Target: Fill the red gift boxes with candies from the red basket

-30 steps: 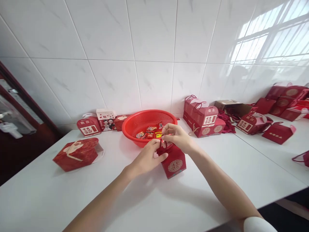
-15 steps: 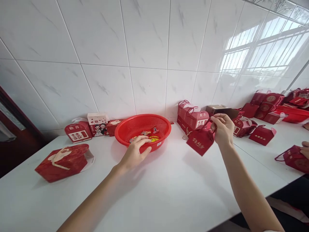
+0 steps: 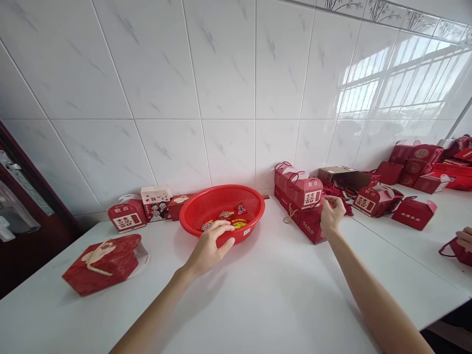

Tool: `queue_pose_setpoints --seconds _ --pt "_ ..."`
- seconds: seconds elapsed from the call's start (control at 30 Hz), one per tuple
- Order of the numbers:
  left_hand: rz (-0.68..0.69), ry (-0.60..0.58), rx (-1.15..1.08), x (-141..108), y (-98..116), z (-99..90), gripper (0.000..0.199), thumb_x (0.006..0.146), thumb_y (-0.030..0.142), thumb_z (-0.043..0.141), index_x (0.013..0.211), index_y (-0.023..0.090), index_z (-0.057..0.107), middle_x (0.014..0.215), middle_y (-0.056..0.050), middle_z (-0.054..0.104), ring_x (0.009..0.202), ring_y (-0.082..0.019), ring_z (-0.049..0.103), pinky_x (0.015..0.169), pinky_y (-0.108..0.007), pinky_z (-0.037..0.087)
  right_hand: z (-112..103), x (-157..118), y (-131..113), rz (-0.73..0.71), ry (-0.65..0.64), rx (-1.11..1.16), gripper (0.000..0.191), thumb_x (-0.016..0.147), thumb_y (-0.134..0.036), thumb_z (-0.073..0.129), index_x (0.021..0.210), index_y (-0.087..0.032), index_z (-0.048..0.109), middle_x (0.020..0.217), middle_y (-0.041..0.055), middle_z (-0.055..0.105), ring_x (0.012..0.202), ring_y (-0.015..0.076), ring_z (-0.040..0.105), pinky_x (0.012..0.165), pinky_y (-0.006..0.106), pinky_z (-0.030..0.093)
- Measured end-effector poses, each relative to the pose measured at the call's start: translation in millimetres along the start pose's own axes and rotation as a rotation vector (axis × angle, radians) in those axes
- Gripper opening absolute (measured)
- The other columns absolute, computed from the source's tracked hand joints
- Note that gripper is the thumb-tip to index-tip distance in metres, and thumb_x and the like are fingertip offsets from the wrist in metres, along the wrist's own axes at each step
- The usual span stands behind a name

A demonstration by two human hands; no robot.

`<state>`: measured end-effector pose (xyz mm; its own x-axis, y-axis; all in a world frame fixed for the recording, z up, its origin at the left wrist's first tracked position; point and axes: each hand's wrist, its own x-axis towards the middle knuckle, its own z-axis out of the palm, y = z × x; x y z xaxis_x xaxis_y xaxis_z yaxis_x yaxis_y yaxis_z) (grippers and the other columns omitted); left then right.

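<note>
Right hand (image 3: 332,212): fingers pinching a dark red gift box (image 3: 312,227) at its top, exact grip point hidden; box just in front of stacked red boxes (image 3: 309,192) with a double-happiness label, base on or barely above the white table (image 3: 265,295), which cannot be told. Left hand (image 3: 210,247): fingers loosely spread, palm down, at the near rim of a red perforated plastic basket (image 3: 201,204); contact with the rim unclear. Basket contents: a few wrapped sweets (image 3: 225,215), one packet yellow. Left side: faceted red box (image 3: 103,268) with pale cord; behind it, near the wall, white-topped box (image 3: 157,202) printed with cartoon figures. Far right: another person's hand (image 3: 465,238) at a red box.
</note>
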<state>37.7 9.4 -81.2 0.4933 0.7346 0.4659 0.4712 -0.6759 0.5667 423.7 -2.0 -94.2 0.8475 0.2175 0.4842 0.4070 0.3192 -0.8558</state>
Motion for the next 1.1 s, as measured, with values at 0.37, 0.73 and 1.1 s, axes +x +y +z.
queue_pose_setpoints --seconds 0.37,0.73,1.1 --pt "0.0 0.015 -0.011 1.3 -1.5 0.4 0.026 0.088 0.039 0.059 0.105 0.023 0.072 0.123 -0.009 0.067 0.118 -0.027 0.064 0.103 -0.047 0.052 -2.9 -11.2 -16.5 -0.049 -0.216 -0.263 0.02 0.07 -0.037 0.058 0.083 -0.021 0.057 0.088 0.0087 0.068 0.084 0.0243 0.059 0.083 0.04 0.046" --pt "0.074 0.286 -0.002 15.4 -18.6 -31.6 0.021 0.088 0.03 0.061 0.105 0.021 0.071 0.12 -0.01 0.068 0.116 -0.023 0.064 0.102 -0.04 0.053 -18.5 -19.8 -34.9 -0.401 -0.283 -0.631 0.031 0.08 -0.049 0.055 0.083 -0.02 0.064 0.1 0.0209 0.063 0.104 0.0419 0.055 0.087 0.058 0.038" --pt "-0.598 0.43 0.445 70.9 -108.9 -185.0 0.024 0.077 0.014 0.067 0.1 0.017 0.072 0.117 -0.012 0.071 0.118 -0.031 0.063 0.104 -0.038 0.047 -6.1 -90.2 -63.6 -0.965 -0.613 -0.186 0.013 0.095 -0.028 0.054 0.085 -0.022 0.06 0.078 0.0029 0.068 0.067 0.017 0.061 0.071 0.032 0.044"
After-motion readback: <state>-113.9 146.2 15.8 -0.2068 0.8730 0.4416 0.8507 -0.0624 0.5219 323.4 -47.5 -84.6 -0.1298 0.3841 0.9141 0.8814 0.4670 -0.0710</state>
